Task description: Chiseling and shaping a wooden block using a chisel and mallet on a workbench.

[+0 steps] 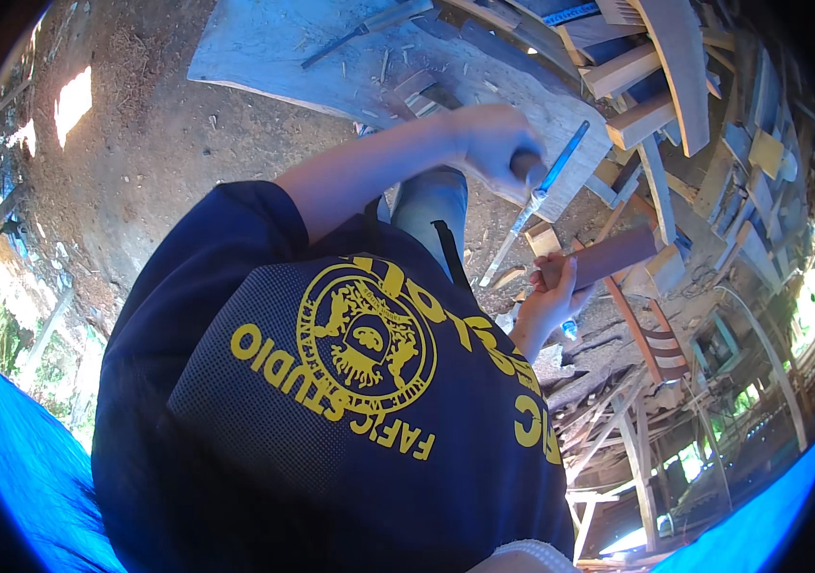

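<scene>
The right hand wraps its fingers around one end of a brown block. Just beyond, the left hand curls its fingers about a dark handle; a thin blue-and-pale bar slants beside it, whether joined I cannot tell. Farther off, a slim tool lies on the pale table, near piled wood.

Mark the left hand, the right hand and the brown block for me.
Left hand (493, 145): head view, on the back of the hand.
Right hand (557, 299): head view, middle of the hand.
Brown block (619, 255): head view, its long face beyond the fingers.
</scene>
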